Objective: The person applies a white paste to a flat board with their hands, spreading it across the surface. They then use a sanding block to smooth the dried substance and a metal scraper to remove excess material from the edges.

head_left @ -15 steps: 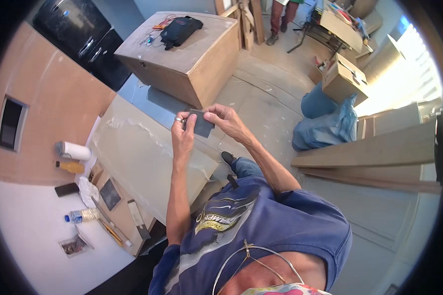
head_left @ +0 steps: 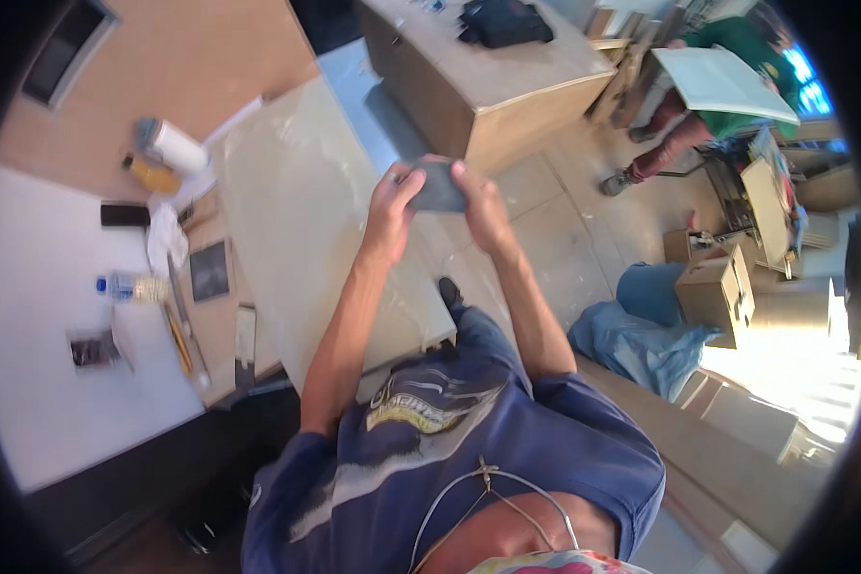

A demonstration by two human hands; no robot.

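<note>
Between my two hands, held up in front of my chest, is a small dark grey sheet of sandpaper [head_left: 437, 189]. My left hand [head_left: 390, 210] pinches its left side with the thumb on top. The right edge is gripped by my right hand [head_left: 483, 206], also thumb uppermost; the fingers beneath are partly hidden. Below and left of the hands lies a large pale panel [head_left: 292, 182] with whitish smears. Beside it, on a wooden board, rest a dark square sheet [head_left: 209, 271] and a flat-bladed scraper [head_left: 246, 340].
At left stand a white canister [head_left: 174, 146], an amber bottle [head_left: 151, 175] and a blue-capped bottle [head_left: 136, 287]. Ahead is a wooden chest [head_left: 536, 124]. To the right are a blue bag [head_left: 627, 340] and a cardboard box [head_left: 708, 297]. A person [head_left: 660, 158] holds a white board [head_left: 722, 84].
My view has turned to the right. The sandpaper is now held level by both sides, my right hand having shifted to its right edge. The other person has come further into view with a white board.
</note>
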